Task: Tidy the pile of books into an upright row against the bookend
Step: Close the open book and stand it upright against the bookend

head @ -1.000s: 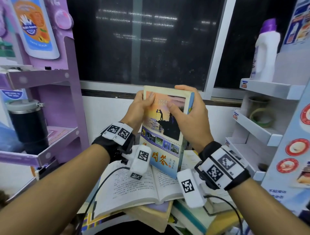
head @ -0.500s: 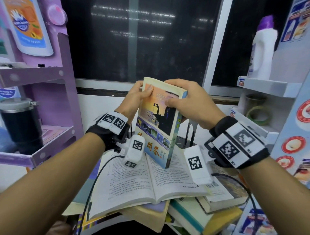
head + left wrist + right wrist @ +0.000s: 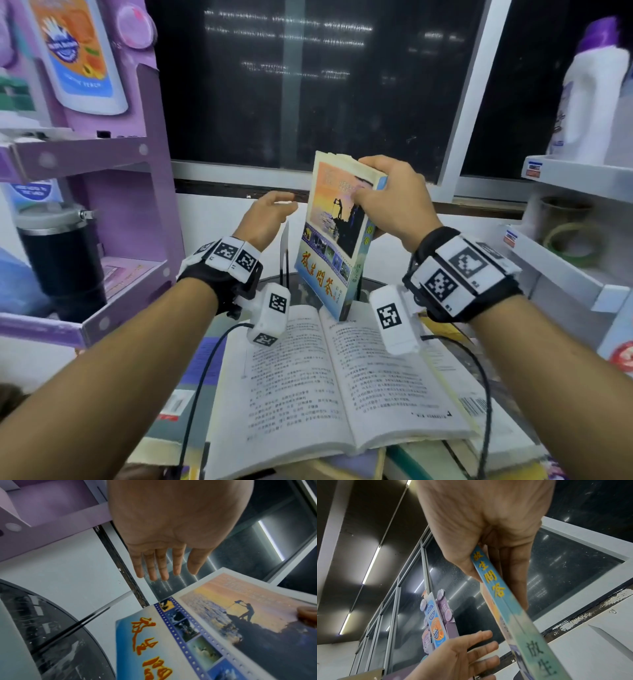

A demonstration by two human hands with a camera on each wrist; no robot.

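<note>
My right hand (image 3: 383,192) grips the top of a paperback with a sunset cover (image 3: 337,236), thumb on the cover and fingers behind, holding it upright above the pile. The right wrist view shows its blue spine (image 3: 501,601) pinched in that hand (image 3: 488,563). My left hand (image 3: 270,212) hovers just left of the book with straight fingers, touching nothing; the left wrist view shows this hand (image 3: 164,561) above the cover (image 3: 223,635). A thin metal bookend (image 3: 285,250) stands behind the pile. An open book (image 3: 329,377) lies on top of the pile.
A purple cardboard shelf (image 3: 102,150) holding a black tumbler (image 3: 58,253) stands on the left. White shelves (image 3: 565,267) carrying a detergent bottle (image 3: 589,102) stand on the right. A dark window (image 3: 308,85) and a white wall lie behind. More books (image 3: 462,455) lie under the open one.
My left hand has let go of the paperback and moved off to its left. The right hand has turned the book more upright and edge-on, over the back of the pile.
</note>
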